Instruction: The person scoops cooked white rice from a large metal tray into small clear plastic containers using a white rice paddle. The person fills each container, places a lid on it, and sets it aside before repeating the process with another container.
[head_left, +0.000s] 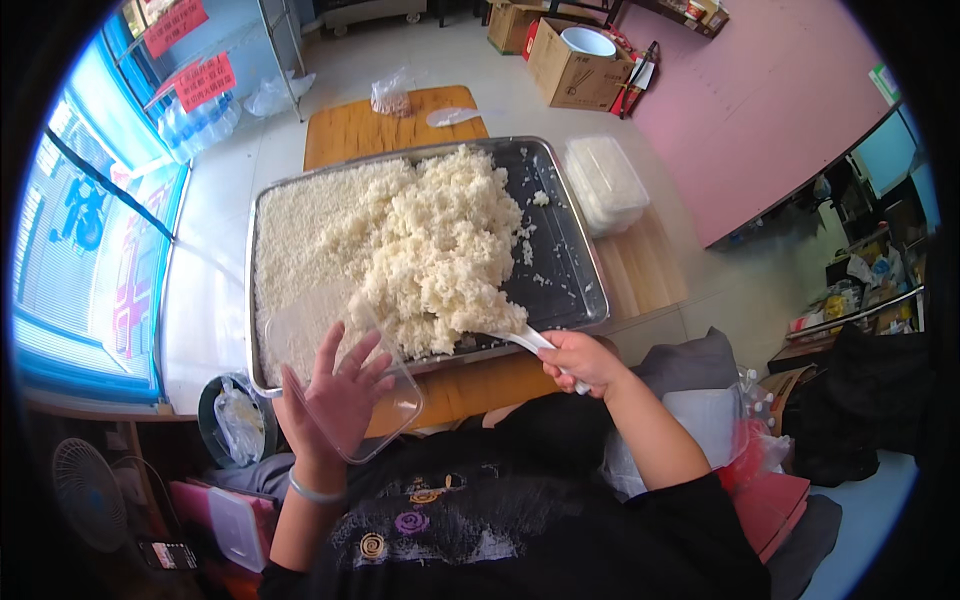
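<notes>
A large metal tray (576, 238) of cooked white rice (442, 240) lies before me on a wooden table. On the left the rice is flat; in the middle it is heaped and broken up, and only scattered clumps dot the right side. My left hand (337, 397) supports a transparent plastic container (401, 424) at the tray's front left, with its spread fingers visible through the plastic. Gripped by its handle in my right hand (585, 364) is a white plastic rice paddle (529, 339). Its blade is under rice at the front of the heap.
Stacked rice-filled plastic boxes (606, 184) stand right of the tray. Behind it, a plastic bag (391, 96) and a translucent lid-like piece (451, 116) lie on the table (337, 131). A bin (214, 405) is at left front, and a stool-like seat with containers (697, 420) at right.
</notes>
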